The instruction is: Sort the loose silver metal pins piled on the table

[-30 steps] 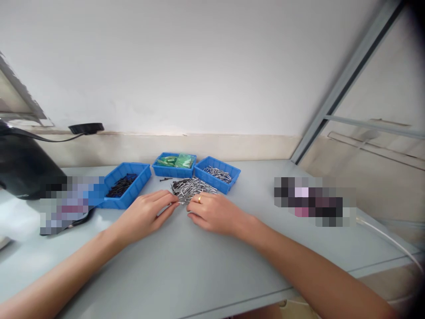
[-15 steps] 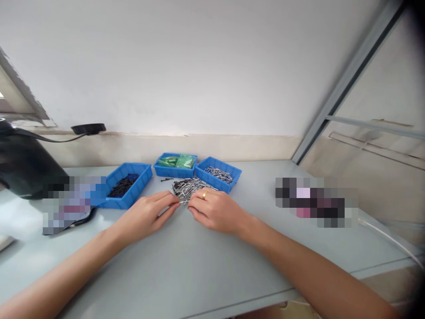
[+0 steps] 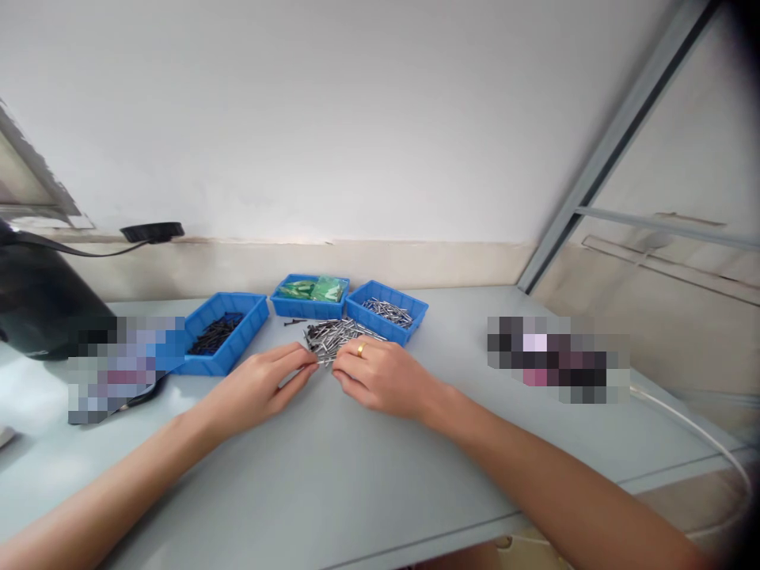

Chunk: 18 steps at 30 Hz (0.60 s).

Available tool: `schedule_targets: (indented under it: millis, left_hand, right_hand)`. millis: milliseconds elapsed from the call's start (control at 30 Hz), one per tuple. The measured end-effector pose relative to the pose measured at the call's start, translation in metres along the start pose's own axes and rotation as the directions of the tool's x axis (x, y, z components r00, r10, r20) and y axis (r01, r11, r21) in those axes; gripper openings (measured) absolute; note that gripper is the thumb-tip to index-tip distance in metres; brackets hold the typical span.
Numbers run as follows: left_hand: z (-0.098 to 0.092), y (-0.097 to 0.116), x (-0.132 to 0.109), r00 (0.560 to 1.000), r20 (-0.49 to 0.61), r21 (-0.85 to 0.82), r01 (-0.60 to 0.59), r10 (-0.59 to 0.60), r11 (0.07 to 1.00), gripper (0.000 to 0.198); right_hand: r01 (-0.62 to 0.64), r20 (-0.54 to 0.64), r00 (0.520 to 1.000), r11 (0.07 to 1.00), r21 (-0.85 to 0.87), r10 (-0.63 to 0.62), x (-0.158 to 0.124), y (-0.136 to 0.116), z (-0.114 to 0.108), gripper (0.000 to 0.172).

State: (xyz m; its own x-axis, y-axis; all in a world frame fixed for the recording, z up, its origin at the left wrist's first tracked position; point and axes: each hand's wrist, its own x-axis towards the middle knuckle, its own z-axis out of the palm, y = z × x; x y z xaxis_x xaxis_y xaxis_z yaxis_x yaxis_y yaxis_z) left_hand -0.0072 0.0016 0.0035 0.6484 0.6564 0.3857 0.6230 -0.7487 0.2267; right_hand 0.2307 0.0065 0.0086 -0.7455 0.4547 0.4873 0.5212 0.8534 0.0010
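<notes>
A loose heap of slim silver nail-like pieces [image 3: 337, 336] lies on the table, with a few dark ones mixed in at its left side. My left hand [image 3: 270, 385] rests at the heap's near left edge, thumb and fingers pinched together. Close beside it, my right hand [image 3: 389, 376], with a gold ring, is closed at the near right edge. What either set of fingertips grips is too small to make out. Behind the heap, a blue bin [image 3: 416, 315] contains similar silver pieces. Left of it, another blue bin [image 3: 252, 319] holds black screws [image 3: 217, 336].
A third blue bin [image 3: 309, 307] with green packets stands against the wall. A single dark screw [image 3: 295, 322] lies before it. At the left are a dark bottle [image 3: 51, 297] and a blurred-out item. Another blurred item [image 3: 552, 352] and a white cable [image 3: 689, 416] lie right.
The whole view has shifted slightly, so things appear a little further left. Both hands stay at the heap's near edge, fingers still closed.
</notes>
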Motion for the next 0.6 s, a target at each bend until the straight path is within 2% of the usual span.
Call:
schedule_targets:
  millis: [600]
  left_hand:
    - [0.0010, -0.0018, -0.0014, 1.000, -0.001, 0.046, 0.008, -0.008, 0.999, 0.021]
  right_hand:
    - [-0.013, 0.023, 1.000, 1.000, -0.011, 0.014, -0.0002, 0.0009, 0.0024, 0.019]
